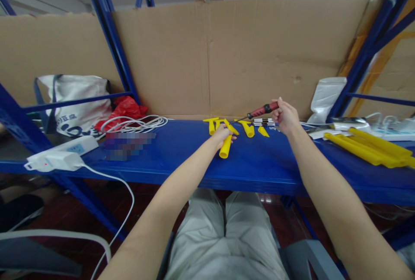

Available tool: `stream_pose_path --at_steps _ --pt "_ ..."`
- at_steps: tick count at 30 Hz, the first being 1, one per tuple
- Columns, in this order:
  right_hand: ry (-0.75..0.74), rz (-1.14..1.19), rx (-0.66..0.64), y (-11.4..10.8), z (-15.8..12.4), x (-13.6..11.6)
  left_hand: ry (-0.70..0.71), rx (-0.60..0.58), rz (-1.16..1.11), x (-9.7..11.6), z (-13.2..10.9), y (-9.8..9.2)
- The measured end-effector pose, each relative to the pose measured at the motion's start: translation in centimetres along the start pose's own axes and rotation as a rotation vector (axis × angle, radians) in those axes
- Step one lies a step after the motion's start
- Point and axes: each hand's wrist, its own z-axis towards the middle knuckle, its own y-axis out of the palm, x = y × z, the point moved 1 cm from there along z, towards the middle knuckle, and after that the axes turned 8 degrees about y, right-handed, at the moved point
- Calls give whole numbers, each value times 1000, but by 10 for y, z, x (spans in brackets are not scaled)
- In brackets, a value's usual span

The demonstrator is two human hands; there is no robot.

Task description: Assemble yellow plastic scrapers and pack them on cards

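My left hand (223,136) is closed round a yellow T-shaped tube piece (225,149), its hollow round end pointing towards me. At the far right of that piece, my right hand (285,115) grips the rear end of a red and black screwdriver (262,110). The screwdriver's thin shaft slants down to the left, and its tip reaches the yellow piece near my left fingers; the exact contact is hidden. Behind my left hand lies another yellow T-shaped piece (212,127). Between my hands are a further yellow T-piece (248,129) and a small pointed yellow piece (263,131).
Long yellow tubes (359,148) lie at the right on the blue shelf (181,159). To the left are a power strip (61,152), coiled white cable (136,124), a red plastic bag (125,109) and a cloth bag (76,102). Cardboard (259,55) stands behind.
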Motion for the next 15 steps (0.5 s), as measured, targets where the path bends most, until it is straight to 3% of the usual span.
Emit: stream_pose_path --at_steps 8,15 --pt "33 17 -53 3 -1 -1 -11 -2 6 0 1 0" --pt "41 8 46 -2 4 4 0 -10 18 1 1 1"
